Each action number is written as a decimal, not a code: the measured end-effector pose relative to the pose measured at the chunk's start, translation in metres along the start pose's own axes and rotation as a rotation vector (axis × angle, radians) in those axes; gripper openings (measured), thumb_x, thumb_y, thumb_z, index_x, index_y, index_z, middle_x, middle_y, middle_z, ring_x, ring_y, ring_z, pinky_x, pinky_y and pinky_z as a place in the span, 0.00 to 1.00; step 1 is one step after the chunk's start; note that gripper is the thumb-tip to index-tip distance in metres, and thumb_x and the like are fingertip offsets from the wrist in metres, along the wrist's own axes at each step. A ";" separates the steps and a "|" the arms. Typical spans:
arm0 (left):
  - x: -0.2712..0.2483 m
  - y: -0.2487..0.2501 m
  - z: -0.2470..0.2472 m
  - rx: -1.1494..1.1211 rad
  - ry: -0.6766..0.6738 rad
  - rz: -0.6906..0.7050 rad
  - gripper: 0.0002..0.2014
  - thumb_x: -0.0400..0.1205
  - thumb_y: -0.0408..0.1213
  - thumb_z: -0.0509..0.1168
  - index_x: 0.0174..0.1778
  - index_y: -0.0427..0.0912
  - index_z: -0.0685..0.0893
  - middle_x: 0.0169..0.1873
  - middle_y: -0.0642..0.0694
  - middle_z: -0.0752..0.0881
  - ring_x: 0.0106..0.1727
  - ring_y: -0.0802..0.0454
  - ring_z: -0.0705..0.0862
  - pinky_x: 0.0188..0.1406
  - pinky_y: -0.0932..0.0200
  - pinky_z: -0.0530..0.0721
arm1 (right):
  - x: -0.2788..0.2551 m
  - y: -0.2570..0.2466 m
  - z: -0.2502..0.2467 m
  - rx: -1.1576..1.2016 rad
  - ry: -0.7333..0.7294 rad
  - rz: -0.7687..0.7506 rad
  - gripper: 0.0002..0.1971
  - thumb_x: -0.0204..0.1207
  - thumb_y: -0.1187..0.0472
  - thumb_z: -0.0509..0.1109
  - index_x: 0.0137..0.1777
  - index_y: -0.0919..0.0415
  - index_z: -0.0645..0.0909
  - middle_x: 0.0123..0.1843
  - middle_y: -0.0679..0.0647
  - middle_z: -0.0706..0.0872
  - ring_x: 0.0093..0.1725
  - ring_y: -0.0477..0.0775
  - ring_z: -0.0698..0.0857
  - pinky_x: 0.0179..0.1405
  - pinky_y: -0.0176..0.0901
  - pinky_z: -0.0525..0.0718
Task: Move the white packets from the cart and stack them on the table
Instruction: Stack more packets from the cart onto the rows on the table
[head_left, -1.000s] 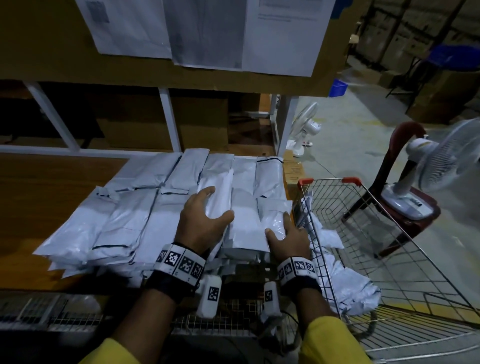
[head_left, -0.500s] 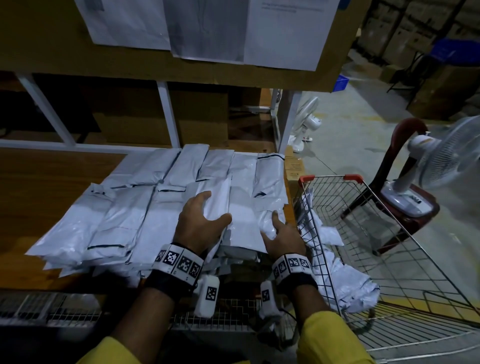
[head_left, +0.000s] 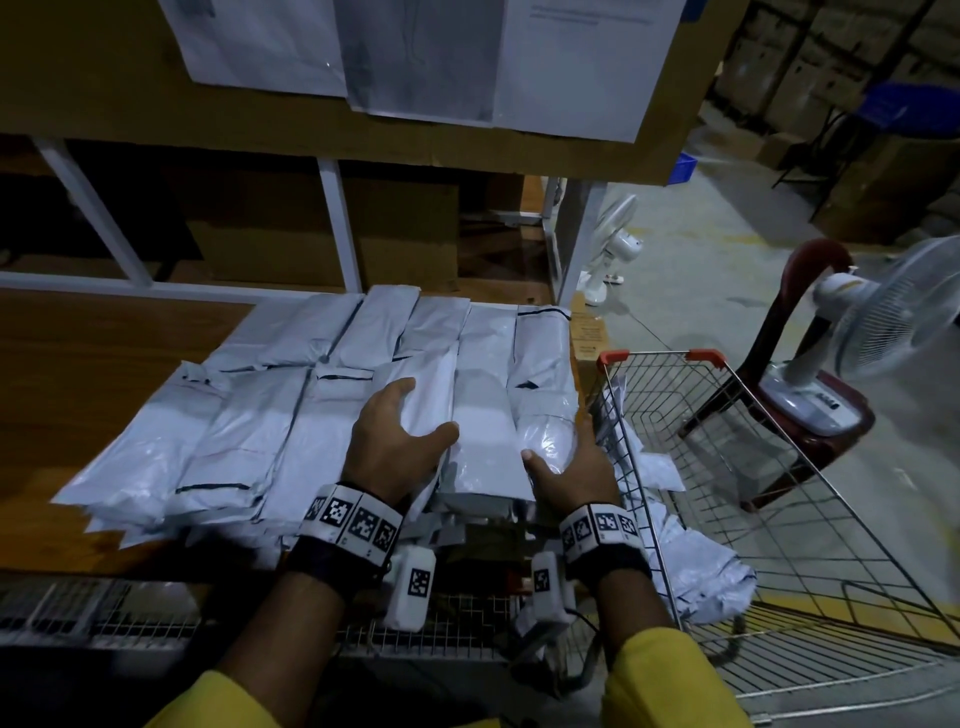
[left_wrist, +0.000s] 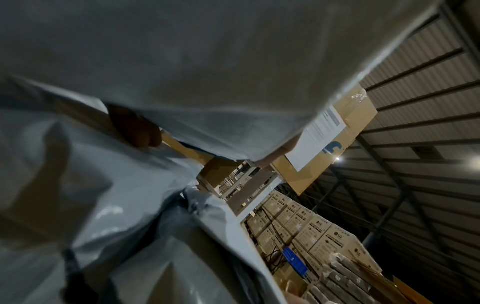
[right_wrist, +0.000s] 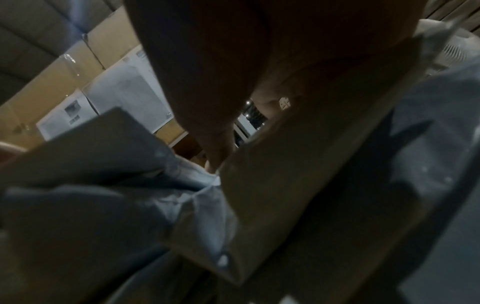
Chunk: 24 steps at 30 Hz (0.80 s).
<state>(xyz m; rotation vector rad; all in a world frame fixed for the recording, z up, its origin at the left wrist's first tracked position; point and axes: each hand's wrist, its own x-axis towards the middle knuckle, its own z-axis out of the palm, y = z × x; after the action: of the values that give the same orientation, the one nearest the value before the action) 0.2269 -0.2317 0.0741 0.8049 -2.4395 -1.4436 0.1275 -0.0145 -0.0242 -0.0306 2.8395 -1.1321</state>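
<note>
Since the second before, little had shifted: the right hand (head_left: 569, 462) had slid slightly inward along the rightmost packet (head_left: 543, 415), and the left hand (head_left: 397, 441) had barely changed its place on the stack of white packets (head_left: 291, 415).

That stack served as the landmark. It lay in overlapping rows on the wooden table (head_left: 78, 364), its right edge just beside the wire cart (head_left: 779, 493). The left hand rested on top of the stack's near middle, fingers spread and only gently bent, thumb out to the right; it pressed on the packets and clutched nothing, seemingly to pin the slippery rows in place. The right hand sat at the stack's near right corner, its thumb laid on the rightmost packet; its other fingers were hidden from the head camera, and the right wrist view was too dark and blurred to settle whether they curled around the packet or merely pushed it, so that could not be told. Judging by the pose, the two hands were squaring that packet against its neighbours.

To the right of the stack, several more white packets (head_left: 691, 566) lay inside the cart against its near-left wall, so the job looked well along but unfinished. Farther right of the stack stood a table fan (head_left: 852, 332) on a dark red chair (head_left: 810, 270).
</note>
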 end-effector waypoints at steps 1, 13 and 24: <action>0.001 0.000 -0.001 -0.009 0.007 -0.003 0.41 0.64 0.58 0.76 0.76 0.59 0.74 0.70 0.48 0.81 0.64 0.41 0.85 0.64 0.39 0.86 | 0.000 0.000 -0.001 0.035 0.015 -0.018 0.52 0.66 0.29 0.71 0.87 0.41 0.52 0.77 0.55 0.79 0.73 0.62 0.80 0.69 0.58 0.81; 0.011 0.022 -0.035 -0.009 0.165 0.098 0.38 0.73 0.52 0.79 0.78 0.51 0.75 0.75 0.47 0.78 0.72 0.45 0.78 0.73 0.46 0.78 | 0.007 -0.015 -0.043 -0.099 -0.037 0.067 0.22 0.83 0.43 0.62 0.66 0.58 0.83 0.63 0.61 0.88 0.62 0.65 0.84 0.56 0.49 0.80; 0.064 0.038 -0.127 0.083 0.353 0.138 0.41 0.72 0.51 0.80 0.79 0.45 0.72 0.79 0.43 0.74 0.77 0.43 0.74 0.74 0.45 0.76 | 0.004 -0.063 -0.085 -0.290 -0.151 -0.024 0.28 0.84 0.40 0.63 0.74 0.59 0.79 0.71 0.60 0.84 0.70 0.62 0.81 0.66 0.49 0.77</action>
<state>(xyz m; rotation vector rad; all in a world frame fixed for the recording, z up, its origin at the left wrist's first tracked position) 0.2141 -0.3476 0.1635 0.8109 -2.2463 -1.0556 0.1156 -0.0021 0.0805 -0.1618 2.8451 -0.6795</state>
